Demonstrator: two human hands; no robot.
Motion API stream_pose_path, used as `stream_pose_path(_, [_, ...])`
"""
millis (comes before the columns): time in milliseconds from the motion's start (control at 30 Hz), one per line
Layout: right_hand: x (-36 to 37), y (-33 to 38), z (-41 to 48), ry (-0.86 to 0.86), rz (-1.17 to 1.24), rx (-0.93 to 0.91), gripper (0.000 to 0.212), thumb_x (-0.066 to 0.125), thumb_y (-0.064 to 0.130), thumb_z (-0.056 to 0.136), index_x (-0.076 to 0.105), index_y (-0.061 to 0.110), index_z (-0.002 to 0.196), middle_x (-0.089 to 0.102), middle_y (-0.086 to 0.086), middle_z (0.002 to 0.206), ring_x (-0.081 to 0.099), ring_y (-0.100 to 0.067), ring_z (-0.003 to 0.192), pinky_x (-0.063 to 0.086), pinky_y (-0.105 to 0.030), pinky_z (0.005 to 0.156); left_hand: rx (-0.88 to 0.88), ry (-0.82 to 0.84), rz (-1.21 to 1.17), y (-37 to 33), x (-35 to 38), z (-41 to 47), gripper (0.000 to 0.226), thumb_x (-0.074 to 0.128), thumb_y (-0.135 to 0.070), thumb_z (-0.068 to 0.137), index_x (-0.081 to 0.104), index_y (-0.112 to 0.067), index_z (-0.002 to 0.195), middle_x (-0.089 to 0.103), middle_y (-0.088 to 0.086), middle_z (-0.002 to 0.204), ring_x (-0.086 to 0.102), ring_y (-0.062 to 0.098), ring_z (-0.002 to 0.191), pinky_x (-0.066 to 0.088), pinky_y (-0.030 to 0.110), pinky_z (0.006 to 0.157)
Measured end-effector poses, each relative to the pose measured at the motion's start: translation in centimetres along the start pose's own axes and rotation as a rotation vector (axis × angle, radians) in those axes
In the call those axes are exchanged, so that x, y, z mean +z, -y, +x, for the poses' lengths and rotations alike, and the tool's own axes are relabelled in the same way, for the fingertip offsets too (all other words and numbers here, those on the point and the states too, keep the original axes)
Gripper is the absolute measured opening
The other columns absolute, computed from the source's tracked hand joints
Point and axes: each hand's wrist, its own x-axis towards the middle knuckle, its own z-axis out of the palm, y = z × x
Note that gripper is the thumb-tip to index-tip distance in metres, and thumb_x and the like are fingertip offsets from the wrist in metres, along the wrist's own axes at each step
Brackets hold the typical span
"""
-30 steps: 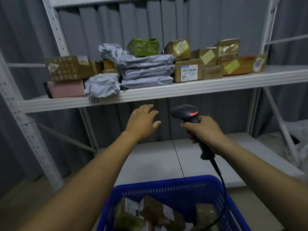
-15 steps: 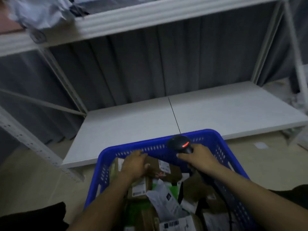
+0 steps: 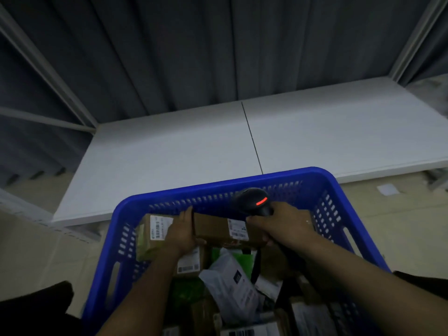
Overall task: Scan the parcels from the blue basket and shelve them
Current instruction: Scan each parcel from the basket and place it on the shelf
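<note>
Our left hand [image 3: 180, 235] reaches into the blue basket [image 3: 218, 187] near its far wall and grips the left end of a brown box [image 3: 213, 226], fingers laid over the end and thumb tucked along the near edge. The brown box lies flat on top of the other parcels in the basket's far half, with a white label [image 3: 238, 229] facing up. Our right hand [image 3: 283, 226] is wrapped tightly round the handle of the black scanner [image 3: 254, 200], whose head sits just inside the basket's far rim with a red light glowing on it. This hand lies over the box's right end, though we cannot tell whether it touches the box. The scanner's dark cable [image 3: 257, 263] drops toward the basket's middle. Against the basket's left wall a second carton [image 3: 150, 238] shows its own label. Nearer to us in the basket lie a white mailer bag [image 3: 232, 284] and a green packet [image 3: 186, 294], heaped with other parcels. Just beyond the basket's far rim runs the white lower shelf board [image 3: 194, 146], and behind it hangs a grey curtain [image 3: 194, 44]. Right of the basket, a scrap of paper [image 3: 388, 189] lies on the floor.
</note>
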Motion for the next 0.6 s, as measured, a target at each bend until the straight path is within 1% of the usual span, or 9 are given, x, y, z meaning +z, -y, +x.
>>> stream_pose_path(100, [0.7,-0.3,0.1,0.025,0.004,0.018,0.027,0.07,0.031,0.086,0.066,0.005,0.09,0.067,-0.01,0.067,0.064,-0.018,0.056,0.052,-0.027,0.055,0.049,0.052,-0.051,-0.5,1.4,-1.3,0.11,0.087,-0.048,0.058,0.028,-0.017,0.146,0.035,0.008,0.141,0.042,0.025,0.125,0.041,0.037,0.102])
stream_pose_path(133, [0.8,-0.5,0.1,0.027,0.001,0.022,0.027,0.07,0.03,0.086,0.066,0.004,0.091,0.066,-0.009,0.068,0.063,-0.017,0.057,0.052,-0.027,0.056,0.047,0.048,-0.108,-0.8,1.6,-1.9,0.1,0.087,-0.048,0.059,0.036,-0.018,0.14,0.035,0.007,0.137,0.045,0.023,0.121,0.043,0.036,0.1])
stream_pose_path(200, [0.8,-0.6,-0.2,0.024,0.016,0.023,0.024,0.07,0.027,0.087,0.067,0.005,0.093,0.067,-0.007,0.069,0.062,-0.013,0.053,0.051,-0.023,0.05,0.014,0.002,-0.259,-1.3,1.3,-3.0,0.082,0.087,-0.043,0.061,0.044,-0.022,0.128,0.035,0.004,0.13,0.048,0.021,0.114,0.046,0.033,0.097])
stream_pose_path(267, [0.6,-0.7,-0.8,0.008,0.039,0.016,0.021,0.07,0.027,0.088,0.067,0.007,0.094,0.068,-0.007,0.069,0.062,-0.008,0.047,0.046,-0.017,0.044,-0.011,-0.056,-0.402,-1.7,0.5,-4.1,0.071,0.087,-0.037,0.063,0.044,-0.029,0.119,0.034,0.001,0.124,0.048,0.018,0.109,0.047,0.031,0.095])
stream_pose_path(333, [0.2,-0.7,-1.4,-0.016,0.048,0.015,0.02,0.07,0.028,0.087,0.066,0.009,0.092,0.067,-0.004,0.066,0.06,-0.003,0.043,0.045,-0.015,0.044,-0.007,-0.105,-0.488,-2.2,-1.0,-5.4,0.068,0.086,-0.035,0.065,0.041,-0.036,0.116,0.034,-0.002,0.122,0.046,0.014,0.105,0.046,0.027,0.091])
stream_pose_path(367, [0.0,-0.7,-1.6,-0.034,0.046,0.012,0.021,0.07,0.029,0.086,0.066,0.01,0.092,0.067,-0.004,0.068,0.062,-0.005,0.048,0.048,-0.017,0.048,0.007,-0.127,-0.514,-2.5,-1.9,-6.1,0.069,0.086,-0.035,0.066,0.039,-0.039,0.117,0.035,-0.004,0.121,0.045,0.013,0.104,0.045,0.026,0.088])
stream_pose_path(433, [-0.5,-0.9,-1.8,-0.084,0.023,0.003,0.025,0.071,0.033,0.084,0.066,0.011,0.095,0.07,-0.005,0.078,0.068,-0.015,0.068,0.053,-0.027,0.063,0.044,-0.161,-0.571,-2.9,-3.7,-7.4,0.074,0.085,-0.034,0.067,0.038,-0.041,0.124,0.036,-0.007,0.123,0.045,0.013,0.11,0.045,0.026,0.086])
stream_pose_path(500, [-1.2,-1.0,-2.1,-0.135,0.034,0.001,0.03,0.071,0.037,0.082,0.065,0.015,0.101,0.069,-0.004,0.089,0.067,-0.023,0.086,0.05,-0.034,0.072,0.087,-0.164,-0.647,-3.3,-5.7,-9.0,0.079,0.084,-0.032,0.07,0.034,-0.044,0.129,0.036,-0.012,0.126,0.045,0.014,0.117,0.048,0.03,0.088])
stream_pose_path(600, [-2.2,-1.1,-2.7,-0.191,0.205,0.002,0.026,0.07,0.035,0.083,0.066,0.016,0.101,0.071,-0.006,0.094,0.066,-0.024,0.09,0.053,-0.04,0.083,0.142,-0.146,-0.735,-3.4,-8.1,-12.0,0.082,0.081,-0.027,0.075,0.026,-0.053,0.129,0.036,-0.021,0.12,0.048,0.014,0.113,0.051,0.024,0.08])
